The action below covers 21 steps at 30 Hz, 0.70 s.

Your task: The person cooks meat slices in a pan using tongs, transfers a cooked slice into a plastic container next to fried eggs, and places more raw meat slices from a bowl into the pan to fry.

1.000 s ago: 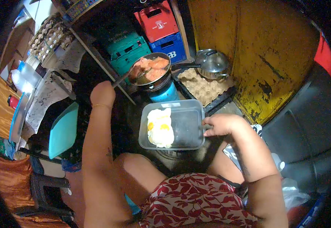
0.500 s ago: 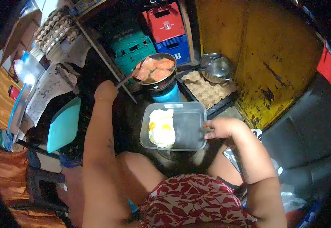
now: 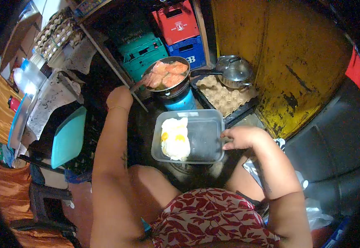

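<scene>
Left hand closing around one metal utensil reaching into one round frying pan | right hand gripping one clear rectangular plastic container's right rim | two fried eggs lying inside, leftward.

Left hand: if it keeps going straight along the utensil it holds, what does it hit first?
Probably the pink meat slices in the frying pan. The left hand points its utensil up and right into that pan; depth is unclear.

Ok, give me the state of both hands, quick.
Left hand: closed on a utensil reaching into the pan.
Right hand: gripping the container rim.
</scene>
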Available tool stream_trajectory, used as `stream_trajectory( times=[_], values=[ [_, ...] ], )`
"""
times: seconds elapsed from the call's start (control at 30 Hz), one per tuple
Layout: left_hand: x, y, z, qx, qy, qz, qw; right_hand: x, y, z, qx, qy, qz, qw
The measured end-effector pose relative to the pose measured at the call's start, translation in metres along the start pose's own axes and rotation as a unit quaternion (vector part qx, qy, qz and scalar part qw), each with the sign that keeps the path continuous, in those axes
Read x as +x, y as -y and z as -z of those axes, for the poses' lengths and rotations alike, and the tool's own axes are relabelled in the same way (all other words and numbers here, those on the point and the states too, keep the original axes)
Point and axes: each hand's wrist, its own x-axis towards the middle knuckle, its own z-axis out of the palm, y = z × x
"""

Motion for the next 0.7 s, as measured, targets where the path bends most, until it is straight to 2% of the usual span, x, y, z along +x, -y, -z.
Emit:
stream_trajectory(
  times=[0.3,0.47,0.7],
  values=[
    [-0.008,-0.015,0.009,0.044,0.048,-0.054,0.996,0.0,-0.001,0.001,-0.012,0.016,0.0,1.0],
    [-0.008,-0.033,0.023,0.046,-0.011,-0.058,0.997,0.0,0.001,0.002,-0.013,0.031,-0.015,0.999],
    [0.012,-0.063,0.003,0.09,0.003,-0.103,0.991,0.002,-0.003,0.001,0.003,0.025,-0.008,1.0]
  ],
)
